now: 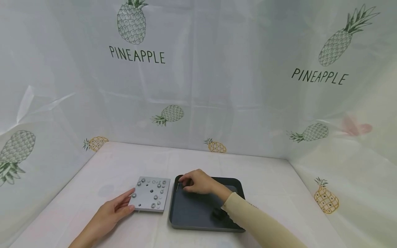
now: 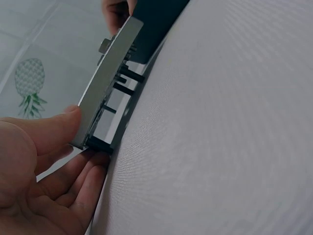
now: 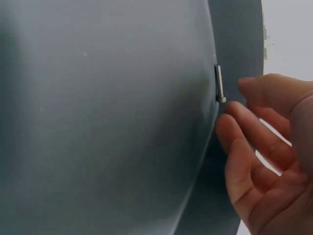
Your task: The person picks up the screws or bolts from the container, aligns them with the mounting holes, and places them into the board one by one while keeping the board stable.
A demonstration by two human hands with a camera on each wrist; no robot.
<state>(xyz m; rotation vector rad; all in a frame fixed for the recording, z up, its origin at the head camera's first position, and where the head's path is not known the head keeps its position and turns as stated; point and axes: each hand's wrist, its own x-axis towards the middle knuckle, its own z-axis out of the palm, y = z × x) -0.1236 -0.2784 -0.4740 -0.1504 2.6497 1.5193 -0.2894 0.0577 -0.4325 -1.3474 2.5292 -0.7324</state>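
A square silver metal plate [image 1: 145,199] with several bolts set in it is at centre left in the head view. Along its left edge my left hand [image 1: 112,213] holds it, the thumb at the near corner. The left wrist view shows bolt shanks [image 2: 124,89] sticking out below the plate. Over the far left part of a dark tray [image 1: 189,220] is my right hand [image 1: 201,182], its fingers bent and apart from the thumb. A small bolt [image 3: 220,84] lies against the tray's side, just off the fingertips. Nothing shows between those fingers.
A small black object [image 1: 218,213] lies in the tray near the right forearm, partly hidden by the sleeve. The tray stands just right of the plate on a white-covered table [image 1: 136,158]. Pineapple-printed sheets [image 1: 235,113] enclose the back and sides.
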